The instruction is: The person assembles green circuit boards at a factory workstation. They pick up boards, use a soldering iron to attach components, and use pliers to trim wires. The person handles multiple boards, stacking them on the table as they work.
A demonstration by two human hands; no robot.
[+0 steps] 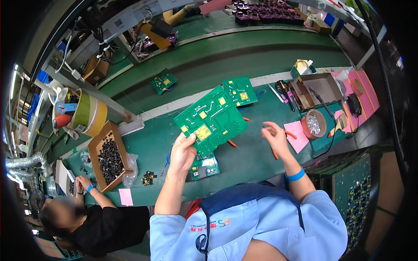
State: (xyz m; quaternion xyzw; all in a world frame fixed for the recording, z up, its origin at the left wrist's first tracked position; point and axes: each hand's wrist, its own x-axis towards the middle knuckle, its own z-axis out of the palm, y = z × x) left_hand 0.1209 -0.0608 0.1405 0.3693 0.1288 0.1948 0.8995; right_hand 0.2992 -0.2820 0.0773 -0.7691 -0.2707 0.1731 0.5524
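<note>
Currently, left hand [182, 153] gripping a green circuit board [216, 114], right hand [276, 138] free, loosely curled.

lower board [211, 165] overlapped, held board's [217, 116] back hidden

Green bench [254, 167], left end, there sat a cardboard box [120, 141]; pink slip [126, 197] and loose parts [148, 178] lay by the near edge!
</note>
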